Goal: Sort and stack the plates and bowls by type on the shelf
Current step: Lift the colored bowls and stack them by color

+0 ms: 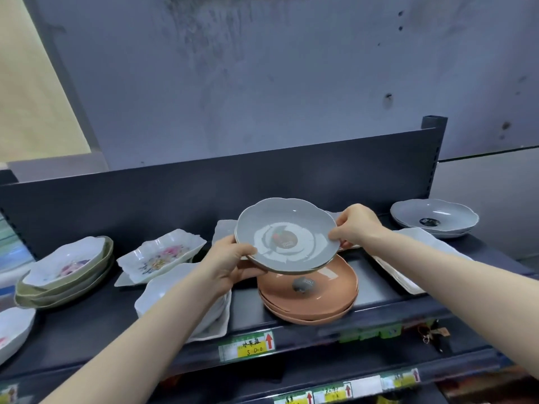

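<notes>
Evidently mid-sort, the left hand (230,263) and right hand (354,225) held the grey plate (287,236) above the orange stack (315,293) near the shelf's (87,325) front edge, fingers (249,272) pinching opposite rims, and the next move probably called for carrying it to the matching grey stack (434,218) at the back right corner.

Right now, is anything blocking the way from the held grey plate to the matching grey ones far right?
Nothing visible blocks it. The left hand and right hand hold the grey plate above the orange plates; only a low white dish lies on the shelf before the grey stack.
</notes>
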